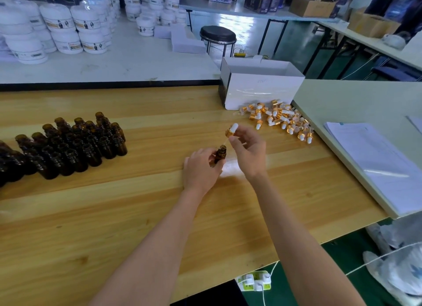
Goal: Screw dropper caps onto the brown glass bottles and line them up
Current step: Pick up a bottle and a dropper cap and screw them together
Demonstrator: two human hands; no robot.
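Left hand (201, 168): fingers (211, 160) clamped round brown bottle (221, 154), low over desk (137, 203); unclear whether base rests on it.
Right hand (249, 152): fingers (237, 135) pinch dropper cap (230, 131) at gold collar, just above bottle mouth, not yet seated.
Glass pipette barely visible, tip seems near mouth.

Risks:
- Pipette misses opening, hits rim, chips or snaps.
- Cap seats tilted, so thread crosses and jams.
- Light pinch slips, so cap drops.
- Left arm sweep topples close-packed uncapped bottles (75, 143).
- Cap pile (280, 120) loose, may scatter.
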